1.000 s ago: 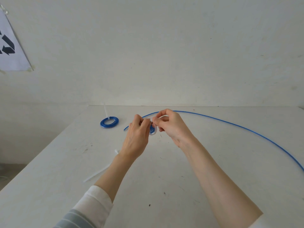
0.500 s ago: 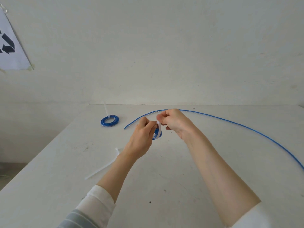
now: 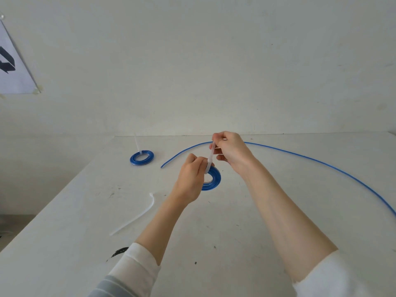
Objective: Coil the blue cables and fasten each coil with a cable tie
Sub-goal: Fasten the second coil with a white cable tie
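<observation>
Two coils and one loose cable (image 3: 321, 166) lie on the table (image 3: 267, 221), the cable arcing along its far side and right. No containers show anywhere. A finished coil (image 3: 141, 157), tie tail upright, sits far left. The coil in hand (image 3: 212, 179) is held just above the table's middle. The left hand (image 3: 191, 179) is pinched shut on it where the tie (image 3: 211, 156) wraps round, and the right hand (image 3: 230, 151) is closed on the tie's tail, drawing it upward. To cinch well, I judge, pull straight along the tail while the left hand keeps the turns stacked. A spare tie (image 3: 137, 217) lies near left.
</observation>
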A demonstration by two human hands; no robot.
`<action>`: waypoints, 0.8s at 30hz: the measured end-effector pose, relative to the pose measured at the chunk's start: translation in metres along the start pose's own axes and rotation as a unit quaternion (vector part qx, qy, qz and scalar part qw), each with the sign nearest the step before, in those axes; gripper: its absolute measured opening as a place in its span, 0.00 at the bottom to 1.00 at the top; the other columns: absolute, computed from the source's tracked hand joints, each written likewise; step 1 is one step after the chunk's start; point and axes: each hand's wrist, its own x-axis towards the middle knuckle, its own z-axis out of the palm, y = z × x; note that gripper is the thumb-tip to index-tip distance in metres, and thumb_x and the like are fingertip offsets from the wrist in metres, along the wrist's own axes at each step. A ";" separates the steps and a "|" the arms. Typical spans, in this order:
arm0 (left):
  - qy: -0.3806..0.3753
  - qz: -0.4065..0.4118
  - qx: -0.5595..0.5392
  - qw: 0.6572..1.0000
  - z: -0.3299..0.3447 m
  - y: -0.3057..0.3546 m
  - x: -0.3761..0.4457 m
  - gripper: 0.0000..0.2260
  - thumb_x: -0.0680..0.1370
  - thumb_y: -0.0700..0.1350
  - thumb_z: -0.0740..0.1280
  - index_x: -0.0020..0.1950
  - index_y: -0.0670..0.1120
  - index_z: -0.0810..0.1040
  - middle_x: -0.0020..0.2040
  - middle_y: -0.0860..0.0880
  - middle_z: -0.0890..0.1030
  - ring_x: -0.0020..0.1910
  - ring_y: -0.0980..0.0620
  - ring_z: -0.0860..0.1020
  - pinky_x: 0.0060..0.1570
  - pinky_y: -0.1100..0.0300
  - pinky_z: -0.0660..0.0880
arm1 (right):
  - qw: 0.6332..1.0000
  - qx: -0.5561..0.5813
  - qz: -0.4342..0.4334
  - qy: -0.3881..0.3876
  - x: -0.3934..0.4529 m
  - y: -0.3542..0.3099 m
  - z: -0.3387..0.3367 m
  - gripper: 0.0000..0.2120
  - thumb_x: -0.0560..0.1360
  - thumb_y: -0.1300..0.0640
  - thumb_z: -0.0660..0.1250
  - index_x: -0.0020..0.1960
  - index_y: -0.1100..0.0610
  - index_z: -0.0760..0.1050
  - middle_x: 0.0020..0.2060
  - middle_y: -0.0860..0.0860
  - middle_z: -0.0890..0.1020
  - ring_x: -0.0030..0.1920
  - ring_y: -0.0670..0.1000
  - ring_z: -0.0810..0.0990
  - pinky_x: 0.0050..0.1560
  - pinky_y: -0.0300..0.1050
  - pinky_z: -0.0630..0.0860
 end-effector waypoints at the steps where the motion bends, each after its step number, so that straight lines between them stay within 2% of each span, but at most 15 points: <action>1: 0.007 -0.005 -0.007 1.000 0.000 -0.002 -0.002 0.14 0.81 0.42 0.54 0.49 0.43 0.79 0.42 0.52 0.68 0.42 0.54 0.70 0.41 0.78 0.63 | 0.999 0.014 0.012 -0.037 -0.001 0.001 -0.003 0.08 0.79 0.55 0.61 0.43 0.57 0.74 0.35 0.50 0.79 0.35 0.48 0.77 0.34 0.39 0.73; 3: 0.015 -0.027 -0.031 0.999 0.002 -0.004 -0.005 0.14 0.80 0.41 0.55 0.44 0.41 0.78 0.39 0.53 0.66 0.38 0.56 0.68 0.39 0.75 0.64 | 0.994 0.010 0.022 -0.107 -0.005 0.004 -0.006 0.05 0.76 0.58 0.66 0.46 0.61 0.77 0.36 0.51 0.80 0.36 0.48 0.77 0.38 0.39 0.76; 5: 0.025 -0.041 -0.052 0.997 0.004 -0.003 -0.006 0.15 0.81 0.42 0.55 0.36 0.43 0.73 0.38 0.52 0.65 0.36 0.56 0.67 0.36 0.70 0.63 | 0.991 -0.044 -0.005 -0.123 -0.010 0.010 -0.004 0.02 0.74 0.61 0.68 0.46 0.60 0.78 0.35 0.52 0.81 0.36 0.49 0.80 0.43 0.40 0.78; 6: 0.033 -0.041 -0.058 0.997 0.004 -0.001 -0.006 0.16 0.81 0.43 0.55 0.34 0.47 0.71 0.38 0.52 0.65 0.36 0.56 0.66 0.36 0.70 0.63 | 0.992 -0.075 -0.028 -0.102 -0.012 0.011 -0.002 0.02 0.74 0.62 0.68 0.42 0.58 0.79 0.34 0.51 0.81 0.35 0.47 0.80 0.41 0.38 0.79; 7: 0.042 -0.037 -0.063 0.996 0.004 0.002 -0.006 0.17 0.81 0.42 0.55 0.33 0.51 0.70 0.37 0.52 0.66 0.36 0.56 0.66 0.36 0.70 0.63 | 0.991 -0.106 -0.059 -0.065 -0.013 0.012 0.001 0.07 0.74 0.64 0.67 0.38 0.56 0.78 0.32 0.50 0.81 0.33 0.45 0.80 0.38 0.36 0.77; 9: 0.055 -0.016 -0.076 0.995 0.002 0.006 -0.005 0.19 0.81 0.41 0.53 0.34 0.58 0.70 0.36 0.52 0.68 0.37 0.55 0.66 0.37 0.67 0.63 | 0.981 -0.152 -0.121 0.015 -0.014 0.013 0.007 0.11 0.74 0.67 0.63 0.36 0.56 0.75 0.28 0.46 0.80 0.28 0.40 0.77 0.32 0.33 0.73; 12: 0.046 -0.014 -0.103 0.993 0.002 0.009 -0.002 0.19 0.81 0.40 0.51 0.36 0.57 0.72 0.37 0.47 0.70 0.37 0.52 0.65 0.39 0.59 0.63 | 0.960 -0.201 -0.184 0.065 -0.014 0.015 0.017 0.06 0.74 0.66 0.60 0.42 0.57 0.68 0.31 0.48 0.78 0.33 0.48 0.76 0.35 0.40 0.71; 13: 0.050 -0.021 -0.109 0.993 0.003 0.008 -0.001 0.18 0.81 0.41 0.52 0.36 0.54 0.73 0.37 0.46 0.69 0.37 0.52 0.65 0.39 0.59 0.64 | 0.955 -0.213 -0.197 0.069 -0.013 0.015 0.019 0.06 0.75 0.66 0.59 0.43 0.57 0.66 0.33 0.49 0.77 0.33 0.49 0.74 0.35 0.39 0.69; 16: 0.059 -0.041 -0.122 0.990 0.003 0.009 0.001 0.17 0.81 0.41 0.53 0.37 0.44 0.76 0.34 0.47 0.70 0.33 0.54 0.65 0.37 0.60 0.63 | 0.961 -0.184 -0.196 0.065 -0.012 0.016 0.019 0.05 0.77 0.65 0.57 0.44 0.56 0.64 0.32 0.48 0.77 0.32 0.46 0.74 0.31 0.31 0.68; 17: 0.061 -0.033 -0.140 0.988 0.003 0.009 0.001 0.17 0.80 0.41 0.54 0.36 0.45 0.77 0.31 0.51 0.72 0.31 0.56 0.67 0.36 0.64 0.64 | 0.968 -0.163 -0.188 0.046 -0.012 0.015 0.017 0.05 0.78 0.63 0.58 0.44 0.56 0.64 0.31 0.49 0.77 0.33 0.48 0.76 0.32 0.30 0.69; 19: 0.064 -0.028 -0.189 0.979 0.000 0.010 -0.001 0.20 0.80 0.39 0.54 0.34 0.52 0.78 0.28 0.59 0.76 0.28 0.62 0.70 0.34 0.74 0.65 | 0.976 -0.136 -0.168 -0.021 -0.012 0.014 0.010 0.04 0.77 0.60 0.61 0.45 0.56 0.67 0.33 0.51 0.80 0.37 0.51 0.79 0.40 0.37 0.74; 20: 0.067 -0.032 -0.201 0.977 0.000 0.009 0.000 0.20 0.80 0.39 0.54 0.36 0.54 0.78 0.30 0.58 0.75 0.28 0.61 0.68 0.33 0.74 0.65 | 0.976 -0.140 -0.160 -0.053 -0.012 0.013 0.006 0.04 0.76 0.59 0.64 0.45 0.55 0.69 0.34 0.52 0.81 0.39 0.50 0.80 0.43 0.40 0.75; 21: 0.066 -0.037 -0.201 0.977 0.001 0.007 0.001 0.18 0.80 0.39 0.54 0.39 0.53 0.80 0.32 0.51 0.73 0.30 0.57 0.66 0.35 0.70 0.65 | 0.973 -0.151 -0.156 -0.072 -0.012 0.013 0.003 0.06 0.74 0.60 0.67 0.45 0.54 0.70 0.36 0.51 0.82 0.41 0.49 0.81 0.45 0.41 0.75; 23: 0.049 -0.057 -0.182 0.980 0.004 0.005 0.002 0.14 0.81 0.42 0.54 0.54 0.48 0.79 0.37 0.45 0.68 0.34 0.53 0.64 0.36 0.63 0.64 | 0.969 -0.176 -0.163 -0.058 -0.012 0.014 0.000 0.08 0.71 0.62 0.70 0.43 0.54 0.71 0.35 0.48 0.81 0.39 0.46 0.80 0.41 0.36 0.74; 24: 0.052 -0.073 -0.186 0.979 0.005 0.005 0.002 0.14 0.81 0.43 0.55 0.63 0.47 0.74 0.38 0.45 0.68 0.34 0.54 0.65 0.36 0.64 0.65 | 0.967 -0.187 -0.172 -0.034 -0.012 0.015 0.000 0.08 0.72 0.63 0.69 0.41 0.55 0.71 0.34 0.46 0.80 0.37 0.43 0.79 0.38 0.35 0.72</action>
